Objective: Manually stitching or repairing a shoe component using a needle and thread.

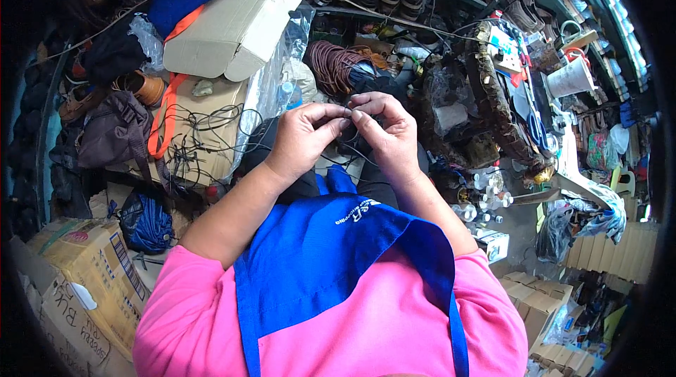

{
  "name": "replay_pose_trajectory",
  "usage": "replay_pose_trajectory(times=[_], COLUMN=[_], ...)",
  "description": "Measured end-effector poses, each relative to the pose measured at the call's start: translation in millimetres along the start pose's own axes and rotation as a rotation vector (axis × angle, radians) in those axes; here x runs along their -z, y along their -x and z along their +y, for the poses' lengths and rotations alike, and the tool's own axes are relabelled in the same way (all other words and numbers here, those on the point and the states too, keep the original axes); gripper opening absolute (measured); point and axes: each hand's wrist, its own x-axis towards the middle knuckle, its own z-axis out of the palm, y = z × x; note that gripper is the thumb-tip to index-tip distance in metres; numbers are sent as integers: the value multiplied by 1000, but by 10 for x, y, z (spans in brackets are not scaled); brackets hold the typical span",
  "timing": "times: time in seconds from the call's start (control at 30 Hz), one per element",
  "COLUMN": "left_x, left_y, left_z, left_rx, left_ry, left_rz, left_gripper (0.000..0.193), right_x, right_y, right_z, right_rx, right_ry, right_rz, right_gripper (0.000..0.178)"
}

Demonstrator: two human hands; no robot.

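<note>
Now, blue apron: wide across the lap (310, 264), pink sleeves either side, both forearms reaching up and inward over it.
Pale carton: up on the left (218, 32), tilted, with an orange strap (166, 120) hanging below it.
Cardboard sheet: flat under that carton (229, 99), serving as a desk of sorts.
Black cords: loose loops tangled over the sheet (197, 123), just left of the working area.
Brown coil: thick bundle of cord (331, 64), just beyond the fingers.
Left hand: thumb and forefinger closed in a tight pinch (299, 134), knuckles bent, right at the centre.
Right hand: mirroring it (387, 134), thumb and fingertips pressed together, the two pinches practically touching.
Tiny dark piece: there, between both sets of fingertips (349, 105), held above the lap, mostly covered, so its exact shape I can't tell.
Handling: next to no weight, I'd judge, probably thin and bendy, easy to lose; best nipped by its ends, fingertips only, no hard squeeze.
</note>
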Motion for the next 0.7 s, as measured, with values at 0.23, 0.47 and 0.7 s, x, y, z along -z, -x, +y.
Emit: replay_pose_trajectory(times=[0.23,0.47,0.7], left_x=[27,15,17], left_y=[21,42,54], left_z=[-32,-56,-77], left_rx=[52,-2,-34], left_ry=[59,64,7], left_rz=[-53,2,29], left_gripper=[14,13,14], right_x=[-53,-64,-72], right_y=[7,-4,-3], right_z=[-72,-117,-143], right_rx=[-93,-6,25], right_ry=[-102,38,93], right_rz=[45,28,35], right_gripper=[3,5,5])
